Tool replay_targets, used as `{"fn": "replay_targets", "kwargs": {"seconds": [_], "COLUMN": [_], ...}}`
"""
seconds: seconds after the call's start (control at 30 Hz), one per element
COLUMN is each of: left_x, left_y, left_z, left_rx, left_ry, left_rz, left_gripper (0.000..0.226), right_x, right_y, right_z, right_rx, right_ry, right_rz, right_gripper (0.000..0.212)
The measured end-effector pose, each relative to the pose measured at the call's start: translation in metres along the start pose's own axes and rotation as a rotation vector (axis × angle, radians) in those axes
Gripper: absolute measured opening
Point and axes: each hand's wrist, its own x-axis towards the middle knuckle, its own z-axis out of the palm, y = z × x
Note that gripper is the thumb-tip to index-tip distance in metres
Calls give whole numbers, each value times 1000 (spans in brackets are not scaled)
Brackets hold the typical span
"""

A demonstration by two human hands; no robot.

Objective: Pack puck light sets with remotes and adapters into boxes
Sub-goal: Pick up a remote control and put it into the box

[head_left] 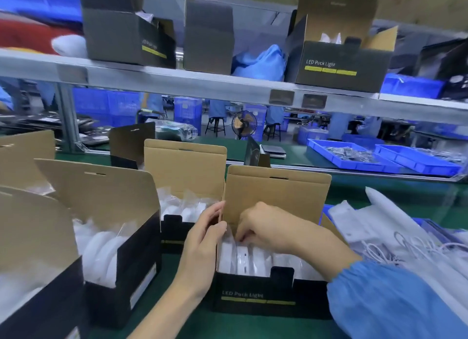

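Observation:
An open black box [255, 297] marked "LED Puck Light" stands in front of me on the green mat, its brown lid flap upright. White puck lights [249, 261] in clear bags stand on edge inside it. My left hand [202, 245] grips the box's left wall, thumb over the rim. My right hand [268, 227] reaches into the box from above with fingers curled down, pinching the plastic at the top of a puck light. What the fingertips hold is partly hidden.
Three more open boxes [119, 240] with bagged puck lights stand to the left and behind. A blue tray [430, 224] at right holds white bagged items and cables [379, 252]. More blue trays [354, 159] lie farther back. A shelf [177, 77] above carries boxes.

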Motion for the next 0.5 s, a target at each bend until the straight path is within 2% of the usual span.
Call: {"fn": "replay_targets", "kwargs": {"seconds": [0.1,0.2,0.23,0.27,0.3,0.37,0.4,0.43,0.47,0.5], "left_x": [2,2,2,2,3,4,4,4,4,4], "left_y": [-3,-3,-3,-3,-4,-5,-6,-7,-8,-8], "left_z": [0,1,1,0,0,-1,0,1,1,2], "left_rx": [8,18,18,16,12,20,29,35,36,33], "left_ry": [3,8,7,6,5,5,10,18,23,26], "left_rz": [11,38,46,55,62,62,66,70,71,69], "left_gripper": [39,40,40,40,40,39,39,38,38,37], "right_x": [-3,-6,-11,-18,-26,-50,-62,-73,-80,-85], "right_y": [1,-8,-7,-3,2,20,32,45,62,80], "right_z": [-2,2,-3,-13,-25,-48,-56,-61,-60,-55], "right_rx": [-102,-52,-22,35,110,304,412,516,582,590], "right_ry": [118,41,93,232,472,1067,1304,1463,1540,1509], "right_rz": [-1,-38,-71,-107,-150,-188,-115,5,154,337], "right_gripper": [30,26,24,20,15,8,10,13,14,13]}}
